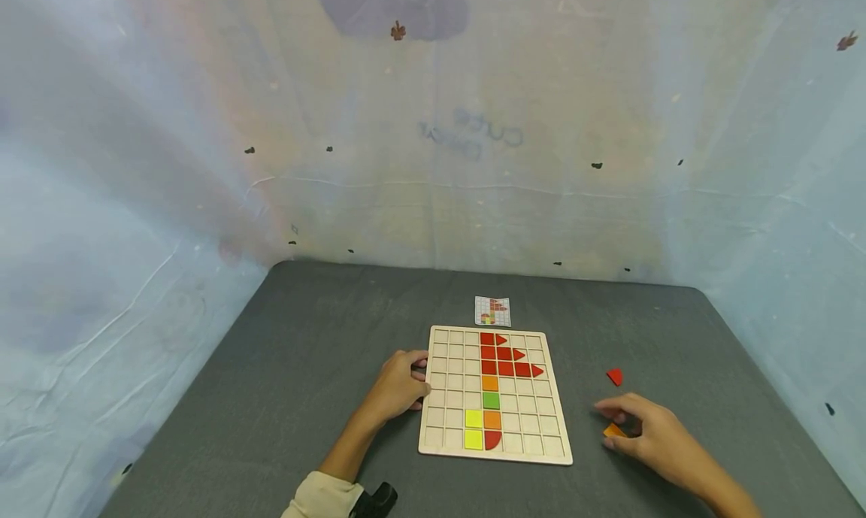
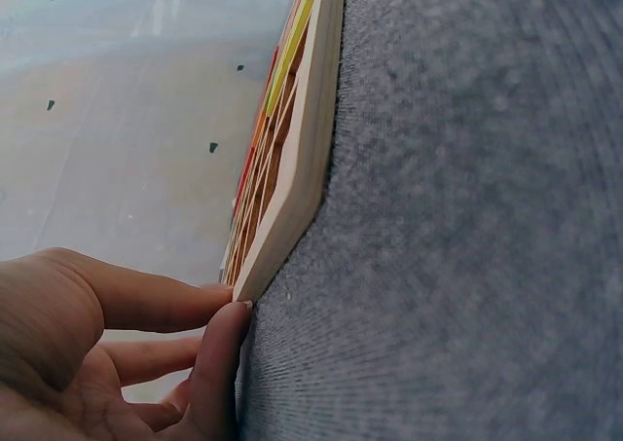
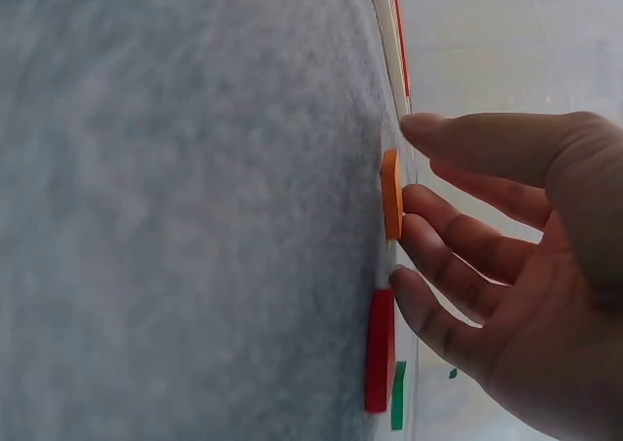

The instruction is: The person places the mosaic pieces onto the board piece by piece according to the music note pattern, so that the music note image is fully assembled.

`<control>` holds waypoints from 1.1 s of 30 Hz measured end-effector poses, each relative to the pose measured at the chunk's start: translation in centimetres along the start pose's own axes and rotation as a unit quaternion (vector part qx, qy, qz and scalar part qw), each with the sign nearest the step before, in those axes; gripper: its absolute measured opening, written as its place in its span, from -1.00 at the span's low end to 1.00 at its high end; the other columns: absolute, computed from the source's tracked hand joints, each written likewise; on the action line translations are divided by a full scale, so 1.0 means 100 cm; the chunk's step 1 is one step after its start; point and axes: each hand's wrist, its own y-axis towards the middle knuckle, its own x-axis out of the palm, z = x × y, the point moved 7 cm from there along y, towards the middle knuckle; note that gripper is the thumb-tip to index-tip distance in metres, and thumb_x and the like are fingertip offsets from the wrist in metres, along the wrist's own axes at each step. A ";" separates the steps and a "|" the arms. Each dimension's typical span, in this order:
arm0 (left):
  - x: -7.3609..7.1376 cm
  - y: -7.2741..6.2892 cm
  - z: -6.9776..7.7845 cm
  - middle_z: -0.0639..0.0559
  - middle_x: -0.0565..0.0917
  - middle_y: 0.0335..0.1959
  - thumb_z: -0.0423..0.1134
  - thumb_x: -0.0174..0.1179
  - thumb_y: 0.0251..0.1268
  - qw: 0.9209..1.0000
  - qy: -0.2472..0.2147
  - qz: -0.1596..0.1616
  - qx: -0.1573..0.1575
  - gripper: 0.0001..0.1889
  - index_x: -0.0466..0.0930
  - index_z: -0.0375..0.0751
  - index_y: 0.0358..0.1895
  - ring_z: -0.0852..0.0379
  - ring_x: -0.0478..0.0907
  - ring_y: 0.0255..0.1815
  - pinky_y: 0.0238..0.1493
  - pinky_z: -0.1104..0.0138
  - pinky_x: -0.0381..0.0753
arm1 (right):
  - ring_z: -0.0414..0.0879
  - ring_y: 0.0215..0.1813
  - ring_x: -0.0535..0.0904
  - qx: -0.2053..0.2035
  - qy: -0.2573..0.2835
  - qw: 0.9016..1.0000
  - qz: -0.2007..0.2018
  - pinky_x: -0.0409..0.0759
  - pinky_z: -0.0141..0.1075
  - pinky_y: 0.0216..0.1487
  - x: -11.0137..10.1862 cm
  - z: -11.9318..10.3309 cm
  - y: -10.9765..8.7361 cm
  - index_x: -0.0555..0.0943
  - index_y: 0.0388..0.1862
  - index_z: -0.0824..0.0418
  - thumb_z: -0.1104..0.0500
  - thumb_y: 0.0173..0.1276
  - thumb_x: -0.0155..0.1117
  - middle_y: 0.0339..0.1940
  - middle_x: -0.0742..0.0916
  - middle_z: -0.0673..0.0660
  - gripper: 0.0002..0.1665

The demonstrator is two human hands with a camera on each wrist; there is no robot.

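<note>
A wooden grid board (image 1: pixel 449 383) lies on the table with red, orange, green and yellow pieces set in its squares. My left hand (image 1: pixel 398 383) holds its left edge; in the left wrist view the fingertips (image 2: pixel 226 310) meet at the board's rim. My right hand (image 1: pixel 652 431) is over the table right of the board, thumb and fingers apart around an orange piece (image 1: pixel 613 431). In the right wrist view that orange piece (image 3: pixel 391 196) lies flat on the table between thumb and fingertips. A red piece (image 3: pixel 381 350) and a green piece (image 3: pixel 398 395) lie near the fingers.
A small printed pattern card (image 1: pixel 492 311) lies behind the board. The red piece with a curved edge (image 1: pixel 615 376) rests beyond my right hand. A dark grey cloth (image 1: pixel 325 315) covers the table, and a pale sheet (image 1: pixel 433 149) hangs around its back and sides.
</note>
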 end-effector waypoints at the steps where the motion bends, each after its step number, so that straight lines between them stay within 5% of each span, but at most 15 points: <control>1: 0.000 0.000 0.000 -0.23 0.57 0.10 -0.57 0.31 0.12 1.000 0.000 0.001 0.000 -0.35 0.50 -0.53 0.38 0.04 0.58 -0.13 -0.54 0.25 0.76 | -0.36 -0.18 0.53 0.009 -0.001 1.000 -0.009 0.61 -0.35 -0.25 0.000 0.002 -0.001 0.77 0.03 0.01 0.11 0.13 0.70 -0.17 0.70 -0.14 -0.54; 12: 0.000 0.000 0.000 -0.23 0.56 0.11 -0.56 0.31 0.14 1.000 -0.004 -0.003 -0.004 -0.34 0.49 -0.52 0.40 0.04 0.58 -0.12 -0.52 0.25 0.76 | -0.34 -0.24 0.54 0.024 0.047 0.996 -0.071 0.57 -0.37 -0.37 0.000 0.013 -0.007 0.75 0.10 0.13 0.23 0.10 0.66 -0.14 0.71 -0.05 -0.47; 33: 0.000 0.000 -0.001 -0.23 0.55 0.10 -0.55 0.31 0.14 1.000 -0.010 -0.004 -0.005 -0.34 0.49 -0.51 0.41 0.03 0.57 -0.11 -0.50 0.23 0.77 | -0.42 -0.32 0.47 -0.052 0.006 0.997 -0.059 0.52 -0.38 -0.39 0.001 0.011 -0.012 0.77 -0.15 0.05 0.19 0.25 0.61 -0.30 0.64 -0.22 -0.79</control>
